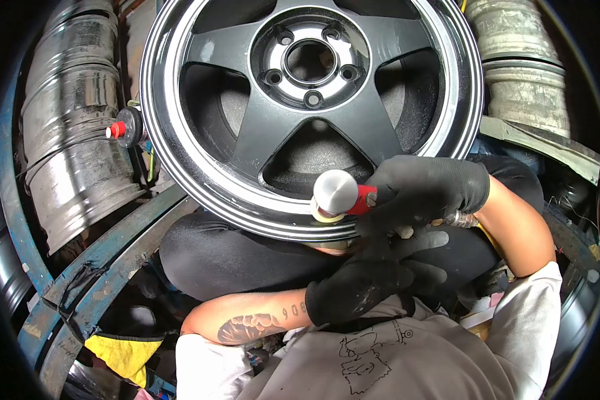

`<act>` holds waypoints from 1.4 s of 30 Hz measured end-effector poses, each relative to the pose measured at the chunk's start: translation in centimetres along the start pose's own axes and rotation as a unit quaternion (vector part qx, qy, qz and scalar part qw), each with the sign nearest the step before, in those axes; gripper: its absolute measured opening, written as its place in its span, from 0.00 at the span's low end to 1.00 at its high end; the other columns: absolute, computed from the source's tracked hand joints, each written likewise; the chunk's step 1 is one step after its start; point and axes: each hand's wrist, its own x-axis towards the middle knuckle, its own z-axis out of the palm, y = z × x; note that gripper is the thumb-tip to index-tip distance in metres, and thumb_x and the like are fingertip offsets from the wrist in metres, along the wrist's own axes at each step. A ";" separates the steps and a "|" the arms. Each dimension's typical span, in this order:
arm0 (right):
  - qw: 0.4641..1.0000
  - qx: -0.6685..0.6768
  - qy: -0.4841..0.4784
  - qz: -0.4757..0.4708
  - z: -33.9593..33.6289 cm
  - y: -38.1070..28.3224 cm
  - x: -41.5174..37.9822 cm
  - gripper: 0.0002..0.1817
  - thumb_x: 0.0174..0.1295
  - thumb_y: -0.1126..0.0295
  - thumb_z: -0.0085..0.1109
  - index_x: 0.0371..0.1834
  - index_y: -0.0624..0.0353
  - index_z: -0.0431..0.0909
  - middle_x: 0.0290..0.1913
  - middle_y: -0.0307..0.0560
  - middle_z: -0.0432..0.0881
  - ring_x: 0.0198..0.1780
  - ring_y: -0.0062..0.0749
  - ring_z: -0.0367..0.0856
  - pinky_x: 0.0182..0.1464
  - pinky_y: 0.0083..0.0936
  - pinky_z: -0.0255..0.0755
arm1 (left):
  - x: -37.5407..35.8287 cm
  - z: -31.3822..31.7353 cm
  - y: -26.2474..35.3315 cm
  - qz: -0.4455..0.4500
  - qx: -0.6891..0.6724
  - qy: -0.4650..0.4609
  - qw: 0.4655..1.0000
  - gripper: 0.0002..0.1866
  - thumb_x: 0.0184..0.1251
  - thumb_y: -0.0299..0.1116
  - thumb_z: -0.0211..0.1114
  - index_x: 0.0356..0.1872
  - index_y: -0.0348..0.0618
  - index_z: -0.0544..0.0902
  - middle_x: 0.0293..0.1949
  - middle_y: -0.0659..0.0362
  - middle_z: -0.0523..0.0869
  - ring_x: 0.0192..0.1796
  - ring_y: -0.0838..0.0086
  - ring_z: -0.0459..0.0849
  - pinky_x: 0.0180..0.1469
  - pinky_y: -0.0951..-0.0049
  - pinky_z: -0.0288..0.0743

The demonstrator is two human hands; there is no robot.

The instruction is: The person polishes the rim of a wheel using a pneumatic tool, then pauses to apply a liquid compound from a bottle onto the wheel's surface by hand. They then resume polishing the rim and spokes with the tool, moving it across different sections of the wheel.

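Note:
A five-spoke wheel [313, 100] with a dark face and shiny stepped lip stands before me, against my folded legs. My right hand [423, 190], in a black glove, is closed around a small red air polisher [365, 199] with a round silver head [336, 192]. The polisher's pale yellow pad [323, 213] sits right at the lower part of the wheel's lip. Behind that hand, a hose fitting [459, 219] shows at the tool's rear. My gloved left hand [373, 283] is just below the right one, its fingers stretched out and apart, with nothing visible in them.
Stacked bare metal wheel barrels [80, 133] rise on the left, more barrels [523, 63] at the upper right. Blue metal bars [107, 257] run along the left. A second red-and-black tool [128, 127] hangs beside the wheel; a yellow cloth [123, 357] lies lower left.

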 end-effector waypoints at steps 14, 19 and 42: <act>0.980 -0.175 0.047 -0.079 0.7 -0.1 -1.0 0.19 0.63 0.53 0.68 0.34 0.62 0.86 0.23 0.56 0.85 0.30 0.51 0.88 0.36 0.42 0.80 | 0.2 -1.7 -0.6 -0.036 0.041 -0.012 0.998 0.28 0.84 0.31 0.53 0.79 0.33 0.62 0.70 0.46 0.79 0.71 0.64 0.79 0.75 0.61 0.70; 0.945 -0.218 0.131 -0.203 1.3 2.4 1.5 0.21 0.63 0.53 0.69 0.32 0.64 0.86 0.25 0.55 0.86 0.29 0.47 0.88 0.33 0.37 0.80 | -0.1 -1.2 -0.6 -0.040 0.002 0.014 0.999 0.27 0.83 0.30 0.52 0.78 0.33 0.62 0.70 0.45 0.78 0.70 0.61 0.79 0.74 0.60 0.71; 0.958 -0.205 0.090 -0.180 0.6 3.7 1.1 0.19 0.61 0.57 0.68 0.36 0.66 0.85 0.27 0.54 0.87 0.30 0.43 0.89 0.35 0.35 0.80 | 0.3 -2.4 -0.5 -0.040 0.062 -0.026 0.997 0.40 0.82 0.46 0.59 0.85 0.47 0.49 0.82 0.44 0.57 0.72 0.51 0.75 0.65 0.40 0.76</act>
